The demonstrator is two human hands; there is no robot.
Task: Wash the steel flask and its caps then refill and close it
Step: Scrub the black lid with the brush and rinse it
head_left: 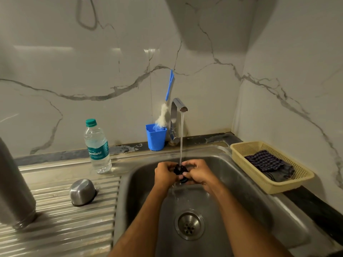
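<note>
Both hands, left hand (165,173) and right hand (198,171), grip black cap (180,171), seemingly, under running tap (178,108).

Grey-veined marble wall (204,52), steel sink (241,201)

Sink (241,184) at centre. Flask (14,184) at 9 o'clock on drainboard (55,229), steel cap (83,192) just right of it. Water bottle (97,146) at 11, brush cup (156,137) and tap (176,119) at 12, basket (304,175) at 3 holding cloth (269,164).
</note>
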